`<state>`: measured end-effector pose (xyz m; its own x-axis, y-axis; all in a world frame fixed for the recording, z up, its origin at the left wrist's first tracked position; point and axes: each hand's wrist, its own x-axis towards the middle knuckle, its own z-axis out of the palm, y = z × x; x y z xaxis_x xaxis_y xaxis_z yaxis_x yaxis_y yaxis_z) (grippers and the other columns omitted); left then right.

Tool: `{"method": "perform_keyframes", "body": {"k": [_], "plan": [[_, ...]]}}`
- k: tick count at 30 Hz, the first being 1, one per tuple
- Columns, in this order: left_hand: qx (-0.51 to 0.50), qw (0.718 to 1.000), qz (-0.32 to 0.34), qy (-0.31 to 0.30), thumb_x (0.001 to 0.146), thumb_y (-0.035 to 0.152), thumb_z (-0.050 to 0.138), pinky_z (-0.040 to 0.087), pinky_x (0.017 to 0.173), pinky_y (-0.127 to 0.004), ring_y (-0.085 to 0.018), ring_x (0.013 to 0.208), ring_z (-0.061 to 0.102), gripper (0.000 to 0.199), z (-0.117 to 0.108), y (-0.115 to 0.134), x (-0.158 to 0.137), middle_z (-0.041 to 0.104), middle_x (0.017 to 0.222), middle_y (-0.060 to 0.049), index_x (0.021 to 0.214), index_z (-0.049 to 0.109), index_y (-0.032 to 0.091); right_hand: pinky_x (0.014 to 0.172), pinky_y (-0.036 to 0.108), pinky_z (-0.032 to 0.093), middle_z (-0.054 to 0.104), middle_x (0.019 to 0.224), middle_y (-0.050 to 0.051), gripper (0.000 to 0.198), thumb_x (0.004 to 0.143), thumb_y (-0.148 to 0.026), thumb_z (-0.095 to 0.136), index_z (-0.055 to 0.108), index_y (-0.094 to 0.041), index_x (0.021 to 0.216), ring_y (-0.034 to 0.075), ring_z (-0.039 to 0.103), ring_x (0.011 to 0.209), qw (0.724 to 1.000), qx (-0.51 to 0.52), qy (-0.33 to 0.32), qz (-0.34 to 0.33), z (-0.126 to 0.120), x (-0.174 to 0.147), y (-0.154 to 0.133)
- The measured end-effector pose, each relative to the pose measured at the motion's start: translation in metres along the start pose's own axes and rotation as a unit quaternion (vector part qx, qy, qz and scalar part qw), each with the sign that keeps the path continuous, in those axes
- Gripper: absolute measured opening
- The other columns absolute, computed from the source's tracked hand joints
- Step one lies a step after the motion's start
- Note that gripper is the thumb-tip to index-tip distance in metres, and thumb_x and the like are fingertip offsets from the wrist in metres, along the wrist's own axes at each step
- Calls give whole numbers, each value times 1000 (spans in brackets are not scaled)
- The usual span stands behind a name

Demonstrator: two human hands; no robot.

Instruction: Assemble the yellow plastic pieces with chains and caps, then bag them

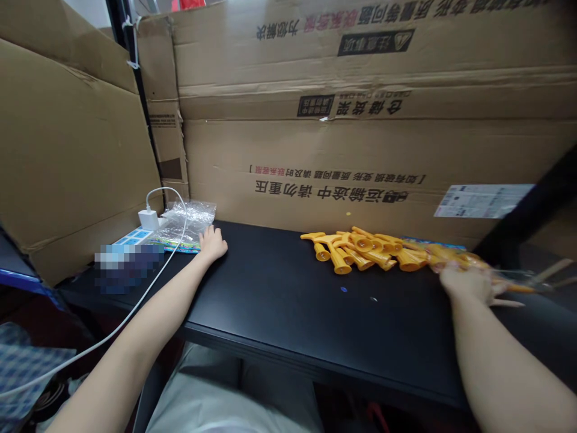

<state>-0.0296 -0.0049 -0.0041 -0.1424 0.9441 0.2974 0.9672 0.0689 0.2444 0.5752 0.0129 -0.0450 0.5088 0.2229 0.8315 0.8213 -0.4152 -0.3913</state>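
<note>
My left hand [213, 243] rests at the right edge of a clear plastic bag [187, 221] on the black tabletop [279, 288]. Its fingers are slightly bent and apart, touching the bag's side. A pile of yellow plastic horn-shaped pieces [356, 249] lies along the back of the table, right of centre. At the right end of that pile is my right hand [469, 282], smeared by motion. Beside it are more yellow pieces [455, 258], blurred, apparently in clear plastic. Whether its fingers grip them is not visible.
A white charger [148, 219] sits in a power strip [133, 237] at left; its white cable [155, 279] crosses the left table edge. Cardboard walls [279, 144] stand behind and at left. A blue bit [344, 289] lies near the front. Blurred pale sticks [552, 272] are at far right.
</note>
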Motion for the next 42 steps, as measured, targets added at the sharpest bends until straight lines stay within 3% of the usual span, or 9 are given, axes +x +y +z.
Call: {"method": "perform_keyframes", "body": {"k": [2, 4, 13, 21, 26, 29, 33, 38, 42], "plan": [[27, 999, -37, -1, 83, 21, 45, 20, 112, -55, -34, 140, 21, 45, -5, -2, 0, 29, 149, -20, 126, 46, 9, 92, 63, 12, 60, 98, 28, 44, 76, -32, 34, 70, -15, 94, 41, 45, 108, 994, 34, -8, 104, 0, -3, -3], [41, 997, -72, -3, 84, 21, 44, 21, 111, -54, -35, 141, 20, 48, -11, -6, 1, 26, 150, -21, 130, 42, 8, 90, 63, 18, 59, 107, 27, 40, 69, -29, 41, 68, -15, 95, 42, 44, 111, 989, 76, 0, 129, -5, -5, -12], [9, 992, -109, -67, 83, 15, 44, 45, 93, -40, -30, 115, 56, 44, -22, -22, 8, 60, 119, -22, 127, 43, 11, 87, 44, 39, 64, 108, 18, 30, 75, -24, 41, 62, -15, 95, 30, 56, 103, 965, 205, 62, -152, -79, -8, -120], [7, 997, -76, -25, 83, 12, 41, 49, 82, -41, -33, 104, 62, 35, -23, -25, 8, 64, 111, -22, 115, 54, 13, 76, 33, 39, 67, 91, 14, 25, 84, -18, 39, 62, -14, 93, 24, 59, 86, 863, 191, -190, -428, -122, -71, -198], [18, 998, -63, -13, 79, 7, 42, 47, 86, -41, -31, 105, 62, 38, -33, -15, 3, 65, 110, -20, 113, 58, 13, 66, 32, 31, 67, 82, 12, 28, 88, -25, 39, 62, -15, 77, 23, 58, 77, 834, 70, -269, -477, -125, -94, -211], [26, 1000, -5, 10, 80, 5, 40, 40, 99, -44, -28, 107, 62, 45, -35, -4, -1, 67, 107, -17, 121, 55, 15, 66, 32, 28, 67, 82, 12, 32, 90, -27, 37, 63, -15, 76, 23, 57, 78, 834, 50, -267, -480, -128, -96, -212], [-8, 985, 166, 35, 79, -1, 34, 22, 114, -45, -22, 123, 52, 57, -30, 12, -9, 61, 124, -10, 130, 49, 19, 69, 34, 27, 67, 82, 12, 33, 90, -27, 37, 64, -14, 75, 24, 55, 81, 833, 43, -236, -498, -130, -98, -211], [-46, 934, 353, -34, 77, -5, 34, 20, 116, -46, -17, 131, 43, 61, -22, 30, -22, 56, 133, -3, 127, 53, 23, 72, 36, 27, 67, 81, 14, 34, 90, -30, 37, 64, -15, 76, 26, 52, 83, 832, 49, -212, -511, -128, -104, -212], [-44, 912, 398, -89, 75, -4, 37, 22, 115, -48, -17, 133, 41, 59, -19, 34, -25, 58, 130, -1, 119, 61, 26, 76, 39, 28, 68, 86, 15, 35, 90, -38, 40, 64, -15, 82, 29, 51, 88, 829, 53, -221, -511, -129, -107, -212]]}}
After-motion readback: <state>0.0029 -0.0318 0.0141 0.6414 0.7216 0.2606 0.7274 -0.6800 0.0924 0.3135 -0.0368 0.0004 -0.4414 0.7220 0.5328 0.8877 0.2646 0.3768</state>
